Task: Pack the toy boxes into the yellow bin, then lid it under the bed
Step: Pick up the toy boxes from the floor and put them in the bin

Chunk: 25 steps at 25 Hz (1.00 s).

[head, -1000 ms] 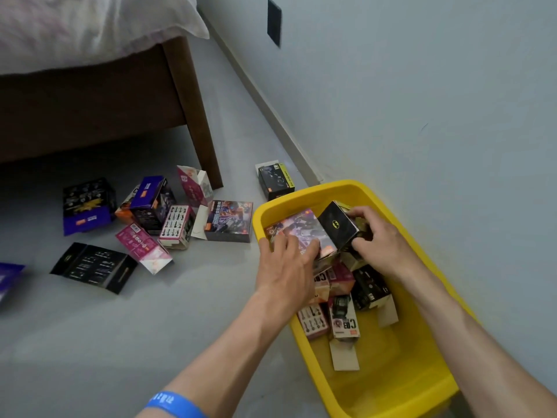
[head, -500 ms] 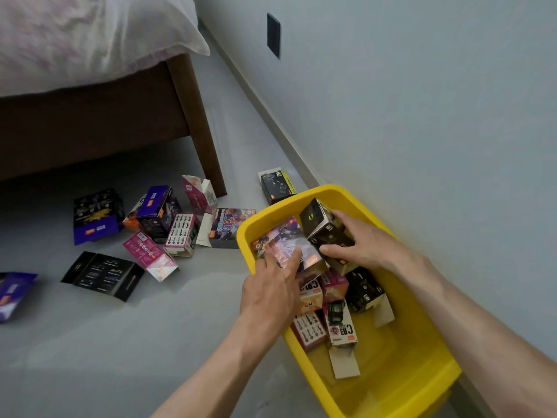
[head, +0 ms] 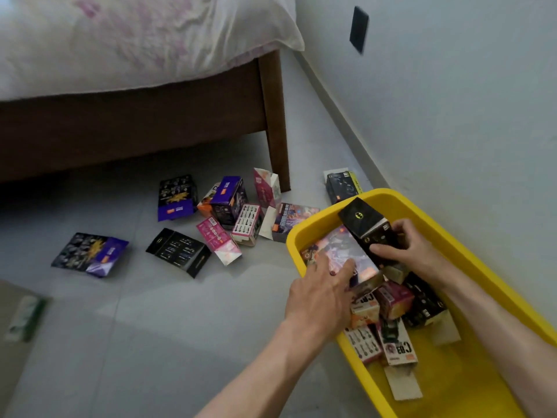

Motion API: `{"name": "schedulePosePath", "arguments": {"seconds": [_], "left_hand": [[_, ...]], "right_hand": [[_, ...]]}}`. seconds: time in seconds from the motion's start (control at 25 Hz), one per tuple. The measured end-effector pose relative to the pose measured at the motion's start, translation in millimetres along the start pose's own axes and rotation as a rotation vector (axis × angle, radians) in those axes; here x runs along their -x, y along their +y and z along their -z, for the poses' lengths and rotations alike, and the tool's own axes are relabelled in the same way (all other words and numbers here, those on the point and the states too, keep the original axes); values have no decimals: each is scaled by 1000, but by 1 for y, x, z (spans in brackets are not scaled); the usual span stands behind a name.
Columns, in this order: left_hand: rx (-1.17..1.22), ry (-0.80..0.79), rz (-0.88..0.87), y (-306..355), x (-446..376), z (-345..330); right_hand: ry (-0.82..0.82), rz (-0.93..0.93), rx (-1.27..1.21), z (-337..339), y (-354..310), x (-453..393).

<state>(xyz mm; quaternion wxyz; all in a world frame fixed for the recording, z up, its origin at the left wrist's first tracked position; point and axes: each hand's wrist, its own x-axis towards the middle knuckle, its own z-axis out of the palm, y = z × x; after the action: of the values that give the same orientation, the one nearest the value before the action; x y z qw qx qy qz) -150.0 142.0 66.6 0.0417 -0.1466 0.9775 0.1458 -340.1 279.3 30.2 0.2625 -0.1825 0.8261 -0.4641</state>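
now that the black bat-logo box (head: 366,229) has tipped upright inside the yellow bin (head: 470,254), right hand (head: 413,251) grips it, left hand (head: 322,294) lies flat-fingered on the purple box (head: 340,251) beside it; packing continues.

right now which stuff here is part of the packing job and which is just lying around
Part of the job:
yellow bin
black bat-logo box, gripped by the right hand
large flat box, under the left hand
loose toy boxes on the floor
bed

Just lying about:
black wall plate
green and white item at the left edge
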Motion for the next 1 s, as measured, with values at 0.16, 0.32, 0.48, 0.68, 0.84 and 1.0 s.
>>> {"name": "schedulePosePath", "arguments": {"seconds": [0.16, 0.32, 0.48, 0.68, 0.84, 1.0], "left_hand": [[27, -20, -15, -10, -4, -1], [30, -53, -2, -12, -6, -7], [-20, 0, 38, -3, -13, -8], [-34, -156, 82, 0, -13, 4], [-27, -345, 3, -16, -28, 40], [695, -103, 5, -51, -11, 46]], "right_hand": [[-185, 36, -128, -5, -9, -2], [-111, -18, -141, 3, -27, 5], [382, 35, 347, 8, -28, 35], [397, 78, 727, -18, -19, 46], [498, 187, 720, -26, -42, 37], [454, 653, 630, -80, -95, 32]]}}
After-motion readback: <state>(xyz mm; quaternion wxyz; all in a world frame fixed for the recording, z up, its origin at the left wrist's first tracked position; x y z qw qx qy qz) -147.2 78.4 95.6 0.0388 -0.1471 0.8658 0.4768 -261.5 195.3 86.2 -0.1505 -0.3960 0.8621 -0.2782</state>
